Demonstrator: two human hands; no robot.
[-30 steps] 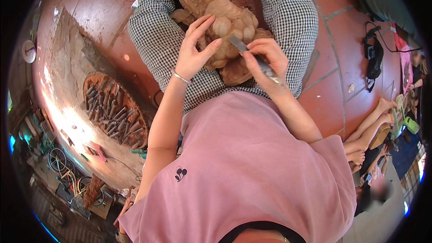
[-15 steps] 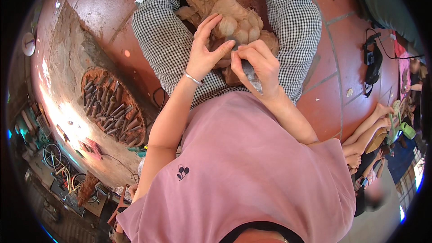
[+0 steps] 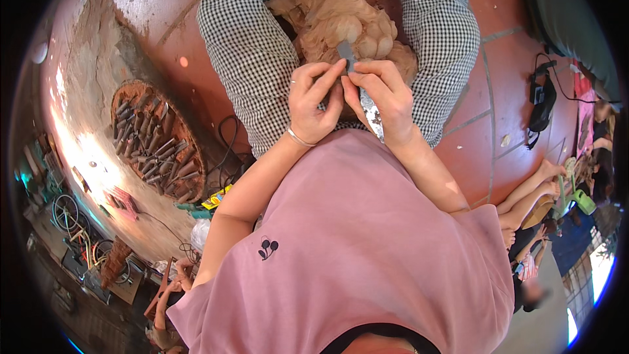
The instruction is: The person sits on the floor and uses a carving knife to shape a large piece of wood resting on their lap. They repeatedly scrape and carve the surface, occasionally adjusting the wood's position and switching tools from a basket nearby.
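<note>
A brown wood carving (image 3: 327,6) with rounded, fruit-like lumps lies between my legs in checked trousers. Just over its near end is a small flat grey strip (image 3: 346,51) that looks like sandpaper. My left hand (image 3: 316,99), with a silver bangle at the wrist, pinches the strip's left side between thumb and forefinger. From the other side, the fingertips of my right hand (image 3: 385,99) pinch it too. Under the right palm shows a crinkled silvery piece (image 3: 372,115); whether the hand holds it I cannot tell.
To the left, a round tray (image 3: 196,157) of several wooden-handled carving tools stands on a large wooden slab (image 3: 92,46). A black pouch with a strap (image 3: 542,98) lies on the red tiles at right. Other people's bare legs (image 3: 524,203) reach in at the right edge.
My left hand has come off the carving and drawn back toward me, closing its fingertips on the grey strip beside the right hand. The view has shifted slightly, with the carving higher in it.
</note>
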